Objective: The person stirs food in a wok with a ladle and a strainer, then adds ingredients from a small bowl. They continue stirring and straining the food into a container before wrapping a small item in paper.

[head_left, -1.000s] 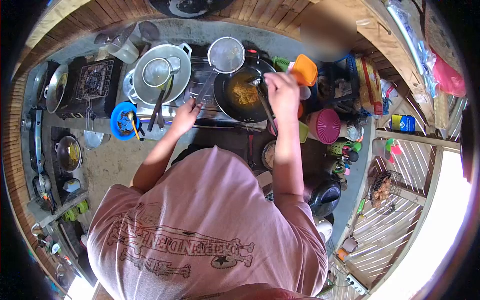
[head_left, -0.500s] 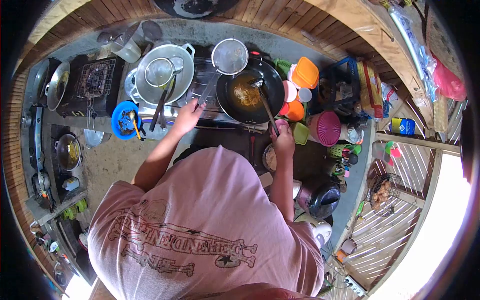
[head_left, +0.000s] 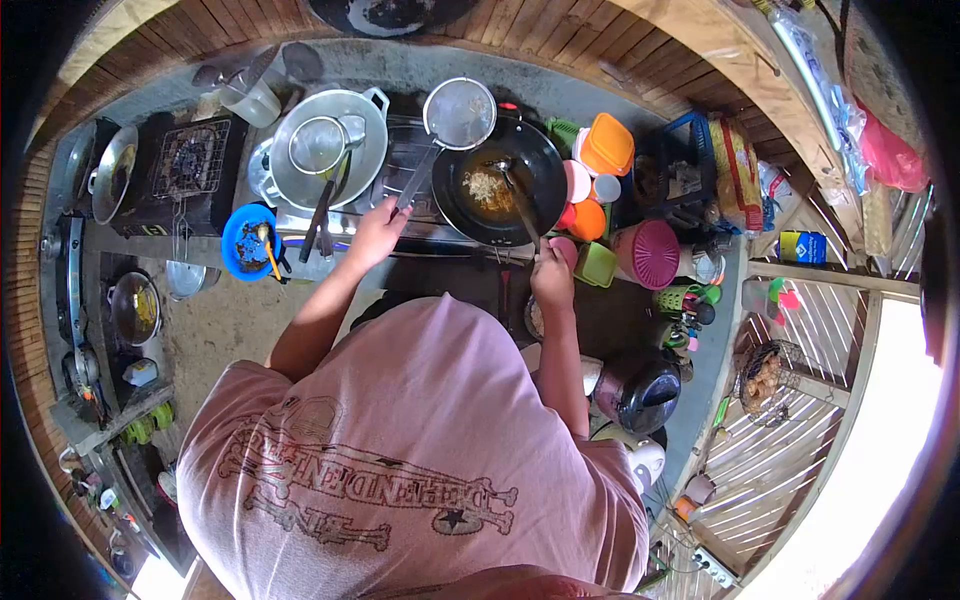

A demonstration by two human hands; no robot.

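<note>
My left hand (head_left: 377,235) is closed on the handle of a round mesh strainer (head_left: 460,113), held over the left rim of a dark wok (head_left: 548,190). The wok holds brown oil with a pale clump of frying food (head_left: 486,186) in it. My right hand (head_left: 552,278) is wrapped round the handle of a spatula (head_left: 524,212), whose head reaches into the wok near the food. The exact shape of that head is hard to make out.
Left of the wok, a large aluminium pot (head_left: 370,150) holds another strainer and utensils. A blue bowl (head_left: 238,262) with a spoon sits nearer. Orange containers (head_left: 607,145) and a pink lidded tub (head_left: 655,254) crowd the right. A dark-lidded cooker (head_left: 650,395) stands beside my right arm.
My right hand has moved slightly left and nearer to me, and the spatula has shifted with it. The food clump has moved a little left. The strainer stays in place.
</note>
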